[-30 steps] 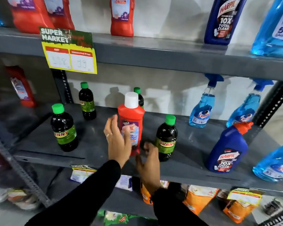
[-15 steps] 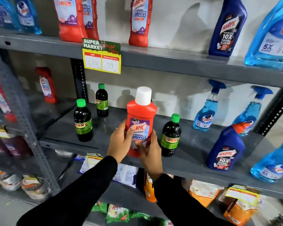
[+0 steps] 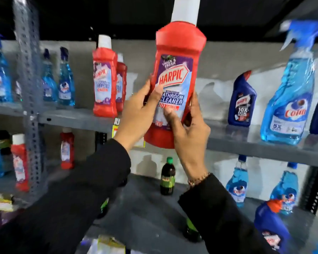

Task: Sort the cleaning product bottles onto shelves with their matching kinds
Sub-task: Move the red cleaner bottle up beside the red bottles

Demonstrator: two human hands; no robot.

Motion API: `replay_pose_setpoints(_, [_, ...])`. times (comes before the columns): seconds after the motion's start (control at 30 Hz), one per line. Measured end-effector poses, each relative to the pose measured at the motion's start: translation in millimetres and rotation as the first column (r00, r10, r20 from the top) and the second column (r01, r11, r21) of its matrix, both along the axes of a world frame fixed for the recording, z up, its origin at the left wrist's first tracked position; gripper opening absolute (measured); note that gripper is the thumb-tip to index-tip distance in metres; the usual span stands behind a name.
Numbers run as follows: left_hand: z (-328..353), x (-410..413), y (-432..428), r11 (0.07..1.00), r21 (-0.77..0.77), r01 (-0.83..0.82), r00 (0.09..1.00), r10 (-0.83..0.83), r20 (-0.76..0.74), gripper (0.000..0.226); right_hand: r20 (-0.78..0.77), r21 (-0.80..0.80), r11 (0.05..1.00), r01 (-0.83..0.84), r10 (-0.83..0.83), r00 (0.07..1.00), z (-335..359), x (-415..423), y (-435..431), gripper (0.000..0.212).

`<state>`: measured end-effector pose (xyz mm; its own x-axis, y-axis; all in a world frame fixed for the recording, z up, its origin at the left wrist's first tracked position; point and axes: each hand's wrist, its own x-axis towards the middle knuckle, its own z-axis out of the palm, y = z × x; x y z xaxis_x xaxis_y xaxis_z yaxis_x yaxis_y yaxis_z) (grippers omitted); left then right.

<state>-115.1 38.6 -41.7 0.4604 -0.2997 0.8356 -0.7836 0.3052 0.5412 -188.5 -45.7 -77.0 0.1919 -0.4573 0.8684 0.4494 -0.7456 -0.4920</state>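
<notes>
We hold the big red bottle (image 3: 178,85) up in front of us with both hands, and it stands straight with its white cap on top. Our left hand (image 3: 138,114) is curled around the left side of it, with the thumb lying on the label. Our right hand (image 3: 189,131) is wrapped around the right side and the bottom part, with the thumb pressed on the label too. So both hands are closed tight on this one bottle, and it touches no shelf right now. We think the job is only partly done, because this bottle still needs a home. Below our arms, on the lower shelf (image 3: 147,208), a small dark bottle with a green cap (image 3: 167,177) stands with blue spray bottles (image 3: 236,182) off to its right, and a dark blue bottle with an orange cap (image 3: 270,222) sits at the near right. Those kinds look mixed, so we guess more sorting is left there. Farther back, on the upper shelf (image 3: 72,118), two more red bottles (image 3: 105,79) of the same kind stand close together, just to the left of ours. That looks like the right spot for it. To the right on that shelf stand a dark blue bottle (image 3: 241,99) and a tall blue spray bottle (image 3: 290,96).
</notes>
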Motion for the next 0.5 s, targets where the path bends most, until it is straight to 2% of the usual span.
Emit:
replay_pose_setpoints(0.1, [35, 28, -16, 1.0, -0.003, -0.013, 1.0, 0.013, -0.001, 0.037, -0.038, -0.023, 0.999, 0.03, -0.031, 0.999, 35, 27, -15, 0.062])
replay_pose_setpoints(0.2, [56, 58, -32, 0.998, 0.059, 0.022, 1.0, -0.021, -0.009, 0.032, -0.138, -0.033, 0.995, 0.094, -0.097, 0.986, 59, 56, -31, 0.057])
replay_pose_setpoints(0.5, [46, 118, -64, 0.979, 0.175, 0.105, 0.983, -0.076, -0.165, 0.038, -0.443, 0.061, 0.997, 0.037, -0.007, 0.897, 66, 108, -58, 0.044])
